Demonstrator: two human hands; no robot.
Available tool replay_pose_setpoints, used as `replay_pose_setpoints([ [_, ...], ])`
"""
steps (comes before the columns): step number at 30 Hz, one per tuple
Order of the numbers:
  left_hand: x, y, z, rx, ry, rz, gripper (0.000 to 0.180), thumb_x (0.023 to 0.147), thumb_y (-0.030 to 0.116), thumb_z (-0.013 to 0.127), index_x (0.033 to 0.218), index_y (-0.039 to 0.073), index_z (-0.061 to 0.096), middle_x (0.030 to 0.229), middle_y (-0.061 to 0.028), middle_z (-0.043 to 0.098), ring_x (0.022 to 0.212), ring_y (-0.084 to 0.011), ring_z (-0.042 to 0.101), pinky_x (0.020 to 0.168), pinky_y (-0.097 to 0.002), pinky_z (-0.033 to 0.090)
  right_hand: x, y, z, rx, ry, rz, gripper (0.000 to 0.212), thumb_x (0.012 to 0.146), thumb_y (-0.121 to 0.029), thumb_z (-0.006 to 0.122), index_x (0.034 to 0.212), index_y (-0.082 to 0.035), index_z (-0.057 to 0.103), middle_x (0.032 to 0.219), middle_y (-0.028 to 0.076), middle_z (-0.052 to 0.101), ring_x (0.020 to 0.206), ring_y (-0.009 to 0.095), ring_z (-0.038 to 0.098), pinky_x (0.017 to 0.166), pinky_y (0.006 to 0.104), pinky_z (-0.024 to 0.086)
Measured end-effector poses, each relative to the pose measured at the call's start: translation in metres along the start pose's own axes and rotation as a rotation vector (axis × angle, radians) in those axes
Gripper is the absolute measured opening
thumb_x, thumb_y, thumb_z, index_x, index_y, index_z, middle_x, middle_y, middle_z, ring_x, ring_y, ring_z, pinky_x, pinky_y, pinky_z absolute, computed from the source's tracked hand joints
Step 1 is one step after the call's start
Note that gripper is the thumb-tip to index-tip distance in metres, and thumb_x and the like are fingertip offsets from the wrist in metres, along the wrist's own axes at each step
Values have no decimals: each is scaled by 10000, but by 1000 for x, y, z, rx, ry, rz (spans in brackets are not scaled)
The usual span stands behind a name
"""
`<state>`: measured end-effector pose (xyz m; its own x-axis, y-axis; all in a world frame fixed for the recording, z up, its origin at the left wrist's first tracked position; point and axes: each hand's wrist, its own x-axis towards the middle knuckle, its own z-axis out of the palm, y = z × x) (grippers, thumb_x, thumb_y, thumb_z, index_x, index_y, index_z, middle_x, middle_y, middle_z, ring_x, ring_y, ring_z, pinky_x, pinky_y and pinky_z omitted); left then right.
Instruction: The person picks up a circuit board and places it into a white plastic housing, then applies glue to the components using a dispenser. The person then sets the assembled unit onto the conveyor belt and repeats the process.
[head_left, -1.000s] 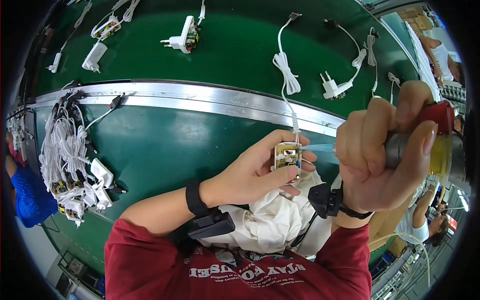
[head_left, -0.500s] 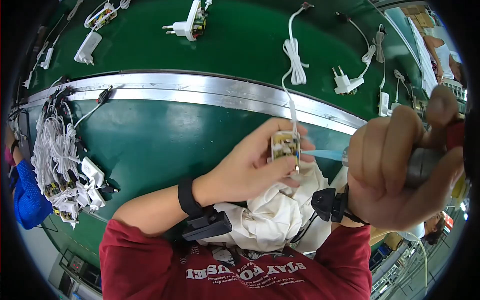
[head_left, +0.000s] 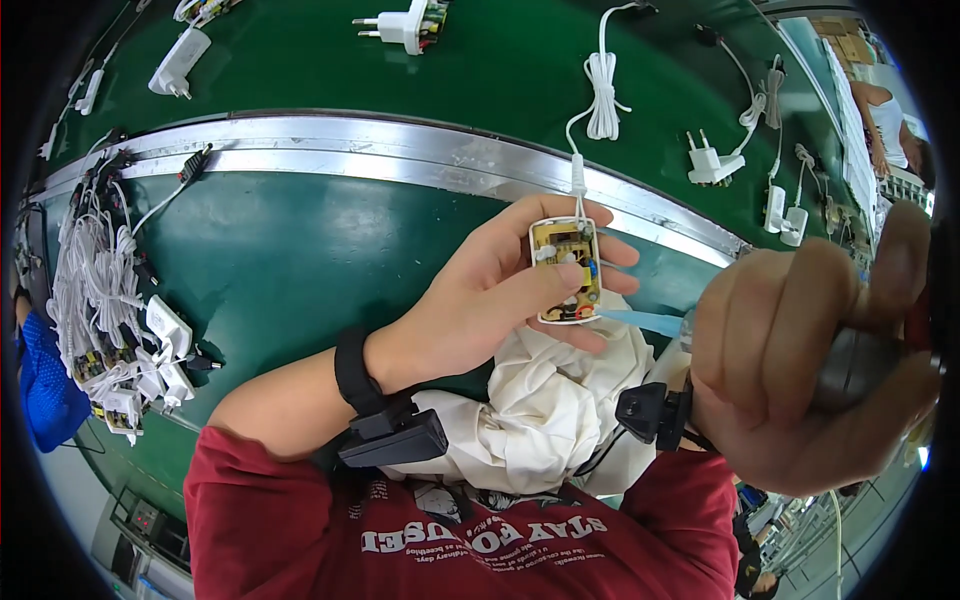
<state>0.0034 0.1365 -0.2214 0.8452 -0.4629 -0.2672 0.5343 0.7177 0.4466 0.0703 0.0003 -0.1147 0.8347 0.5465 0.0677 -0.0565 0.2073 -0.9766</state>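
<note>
1. The left hand [head_left: 490, 285] pinched an open white plastic charger [head_left: 556, 245], toward two o'clock, between thumb and fingers.
2. The right hand [head_left: 790, 350] curled round a grey cylindrical tool [head_left: 855, 365], its tapered light-blue nozzle [head_left: 645, 321] at the charger's five o'clock corner; contact was unclear.
3. The white cord [head_left: 603, 100] looked attached; the tan circuit board [head_left: 590, 290], partly thumb-hidden, was uncovered.
4. White-corded chargers [head_left: 95, 290] lay tangled at nine o'clock on the green desk [head_left: 300, 250].

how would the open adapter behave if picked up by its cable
The open adapter in the left hand is probably fragile, since its circuit parts lie exposed. The thin white cable bends and is loosely bundled, so it likely flops, letting the adapter swing.
</note>
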Motion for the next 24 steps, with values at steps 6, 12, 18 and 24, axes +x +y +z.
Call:
replay_pose_setpoints([
  [6,3,-4,2,-131,-17,-15,513,937,208,456,1378,22,271,1324,-188,453,1175,-256,525,899,-428,517,3,3,3,25,5,4,354,982,-430,370,1061,-87,337,519,-18,379,363,61,306,362,213,258],
  [12,1,-3,3,-157,-62,-39,550,940,250,463,1387,10,249,1376,-195,393,1199,-278,507,947,-454,480,2,6,12,48,17,6,373,984,-431,362,1086,-73,337,516,-20,371,364,59,301,363,213,253],
  [18,2,-4,2,-162,-65,-46,552,940,259,463,1387,12,250,1371,-192,400,1207,-278,500,955,-452,474,11,15,20,76,47,-5,393,986,-432,355,1112,-60,338,514,-23,364,366,57,296,364,213,248],
  [24,9,-5,4,-122,-8,-28,536,932,242,487,1372,10,287,1328,-168,440,1150,-255,536,903,-438,508,11,9,3,96,88,-60,414,988,-433,348,1137,-47,338,511,-25,356,367,55,291,365,214,243],
])
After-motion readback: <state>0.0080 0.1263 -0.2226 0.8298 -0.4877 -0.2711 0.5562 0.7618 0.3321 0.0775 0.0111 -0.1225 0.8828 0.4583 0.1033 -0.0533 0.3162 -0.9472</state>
